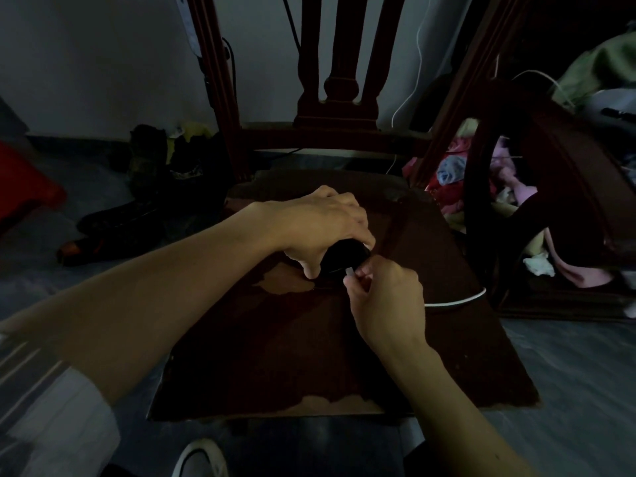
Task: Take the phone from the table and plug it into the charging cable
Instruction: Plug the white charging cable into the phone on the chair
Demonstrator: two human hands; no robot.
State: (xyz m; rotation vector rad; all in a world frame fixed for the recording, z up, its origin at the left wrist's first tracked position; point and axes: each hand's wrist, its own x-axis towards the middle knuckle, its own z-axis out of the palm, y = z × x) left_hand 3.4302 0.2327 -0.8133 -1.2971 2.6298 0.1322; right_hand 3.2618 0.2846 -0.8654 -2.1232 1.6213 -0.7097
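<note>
Over the middle of the dark wooden bench [309, 356], toward its far edge, the left hand [320, 228] clamps down around the black phone [344, 261], covering most of it. The right hand [385, 301] pinches the white plug [349, 271] of the charging cable [457, 301] against the phone's near end; whether it is seated cannot be told. The cable trails off the bench's right edge.

The phone [344, 261] looks glossy black; the cable [457, 301] smooth white plastic; the dark wooden seat [309, 339] is worn, its finish chipped to pale patches
</note>
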